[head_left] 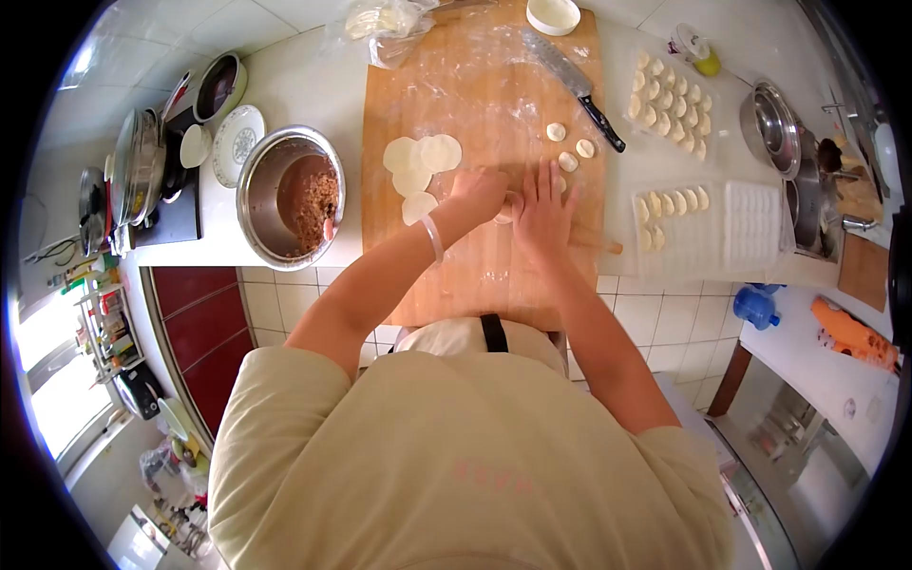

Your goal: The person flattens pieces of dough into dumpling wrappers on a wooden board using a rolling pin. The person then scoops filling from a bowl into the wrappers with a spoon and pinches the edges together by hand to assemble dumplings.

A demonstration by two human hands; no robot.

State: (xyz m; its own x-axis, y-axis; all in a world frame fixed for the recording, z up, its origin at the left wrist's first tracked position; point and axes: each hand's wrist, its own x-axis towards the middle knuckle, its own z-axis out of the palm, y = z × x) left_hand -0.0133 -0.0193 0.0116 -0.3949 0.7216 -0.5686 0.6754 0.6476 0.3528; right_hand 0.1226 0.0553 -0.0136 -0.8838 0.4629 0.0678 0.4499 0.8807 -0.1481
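Note:
On the floured wooden board (pixel 475 104), my left hand (pixel 480 193) is closed at the edge of a small dough wrapper (pixel 504 213), which the hands partly cover. Close beside it, my right hand (pixel 544 211) lies flat with fingers stretched out. A rolling pin (pixel 597 243) runs under that palm, its tapered end showing to the right. Several rolled wrappers (pixel 411 169) overlap to the left of my left hand. Above and right of my right hand sit several small dough pieces (pixel 567 161).
A steel pot of meat filling (pixel 245 195) stands left of the board. A knife (pixel 579 90) lies at the upper right, near a white bowl (pixel 553 14). Trays of dumplings (pixel 670 104) are on the right counter, beside a white tray (pixel 752 223) and metal basins (pixel 771 128).

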